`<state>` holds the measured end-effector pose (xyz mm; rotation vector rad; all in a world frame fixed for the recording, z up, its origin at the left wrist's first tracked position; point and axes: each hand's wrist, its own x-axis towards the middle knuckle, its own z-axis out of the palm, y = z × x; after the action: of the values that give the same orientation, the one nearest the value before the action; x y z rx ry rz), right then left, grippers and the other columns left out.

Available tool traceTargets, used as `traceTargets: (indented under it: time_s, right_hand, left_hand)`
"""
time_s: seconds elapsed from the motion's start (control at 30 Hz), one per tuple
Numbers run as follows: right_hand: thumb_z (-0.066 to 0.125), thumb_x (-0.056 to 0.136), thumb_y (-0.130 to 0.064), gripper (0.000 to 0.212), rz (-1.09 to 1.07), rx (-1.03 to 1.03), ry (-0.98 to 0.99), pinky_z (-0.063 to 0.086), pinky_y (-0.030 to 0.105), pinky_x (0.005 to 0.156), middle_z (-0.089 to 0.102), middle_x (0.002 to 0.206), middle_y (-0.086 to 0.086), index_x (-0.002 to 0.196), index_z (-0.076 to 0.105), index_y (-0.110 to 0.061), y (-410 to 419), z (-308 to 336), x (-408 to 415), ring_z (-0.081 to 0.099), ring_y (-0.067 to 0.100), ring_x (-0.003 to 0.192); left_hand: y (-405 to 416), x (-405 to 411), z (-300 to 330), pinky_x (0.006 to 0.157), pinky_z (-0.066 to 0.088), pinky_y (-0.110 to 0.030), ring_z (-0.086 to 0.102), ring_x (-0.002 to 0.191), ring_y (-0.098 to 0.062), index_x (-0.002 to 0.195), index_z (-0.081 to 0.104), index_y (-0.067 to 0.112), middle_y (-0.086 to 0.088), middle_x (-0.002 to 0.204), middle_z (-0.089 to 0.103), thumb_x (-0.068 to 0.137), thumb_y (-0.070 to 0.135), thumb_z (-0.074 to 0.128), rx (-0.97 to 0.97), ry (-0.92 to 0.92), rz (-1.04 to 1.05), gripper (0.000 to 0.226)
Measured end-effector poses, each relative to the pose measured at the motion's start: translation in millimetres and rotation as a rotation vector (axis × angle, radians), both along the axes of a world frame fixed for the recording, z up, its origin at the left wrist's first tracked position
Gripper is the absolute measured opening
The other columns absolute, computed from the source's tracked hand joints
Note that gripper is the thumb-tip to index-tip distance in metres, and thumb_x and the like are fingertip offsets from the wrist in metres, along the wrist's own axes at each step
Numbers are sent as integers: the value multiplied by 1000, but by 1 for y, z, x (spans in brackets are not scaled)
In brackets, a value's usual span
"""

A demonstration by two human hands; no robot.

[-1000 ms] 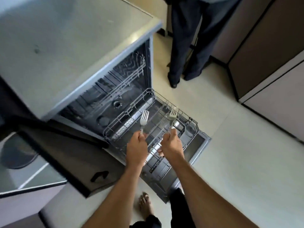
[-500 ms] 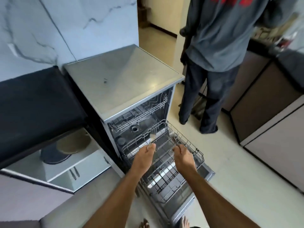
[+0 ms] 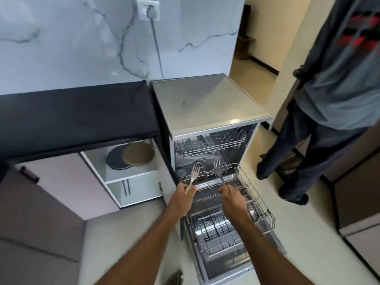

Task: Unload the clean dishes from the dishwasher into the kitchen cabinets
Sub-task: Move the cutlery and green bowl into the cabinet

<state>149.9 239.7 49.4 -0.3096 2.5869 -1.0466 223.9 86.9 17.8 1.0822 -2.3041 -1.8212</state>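
My left hand (image 3: 181,199) grips a steel fork (image 3: 195,172) by its handle, tines pointing up. A second fork (image 3: 218,170) stands upright in my right hand (image 3: 232,197), which holds its handle. Both hands hover above the pulled-out lower rack (image 3: 258,195) of the open dishwasher (image 3: 207,103). The upper rack (image 3: 209,145) sits inside the machine. To the left, an open cabinet (image 3: 131,175) under the black counter holds two round flat plates (image 3: 137,154) on its shelf.
Another person (image 3: 327,95) in a grey shirt and dark trousers stands on the floor right of the dishwasher. The lowered dishwasher door (image 3: 228,262) juts toward me. The open cabinet door (image 3: 47,204) swings out at left. Brown cabinets (image 3: 357,194) line the right wall.
My view has risen from the rack to the counter and wall. Both hands lifted the forks up from the lower rack and keep holding them.
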Motion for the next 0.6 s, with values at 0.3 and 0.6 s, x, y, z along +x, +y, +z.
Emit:
traceTargets:
  time_s: [0.3, 0.6]
  right_hand:
    - [40, 104, -31, 31, 173, -94, -99, 42, 29, 59, 57, 75, 2, 82, 55, -16, 21, -34, 87, 51, 13, 65]
    - [48, 99, -35, 26, 367, -86, -67, 50, 39, 69, 62, 78, 4, 87, 59, -15, -38, -18, 140, 59, 22, 72]
  left_hand:
    - [40, 140, -5, 44, 31, -20, 39, 54, -10, 107, 46, 21, 0, 76, 50, 96, 39, 56, 3, -48, 123, 23]
    - [-4, 212, 20, 41, 28, -19, 36, 50, -13, 97, 44, 16, 0, 70, 44, 97, 41, 46, 44, -146, 380, 26]
